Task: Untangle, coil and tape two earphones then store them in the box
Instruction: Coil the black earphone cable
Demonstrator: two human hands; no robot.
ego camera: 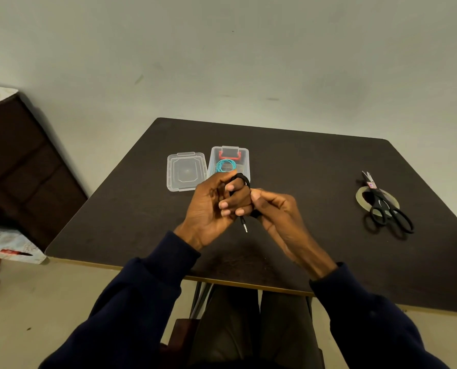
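Dark table [302, 166], both hands clamped on black earphone [242, 179], teal earphone [225, 165] coiled in box [213, 161]

Table [302, 169]: box [247, 166] toward far edge, centre, coiled earphone [225, 165] inside; lid [186, 171] just left of box; tape roll [362, 199] near right edge, scissors [384, 206] lying on it.

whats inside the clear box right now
A coiled teal earphone lies inside the clear box, with a red part at its far end. The left hand and black earphone cover the box's near end.
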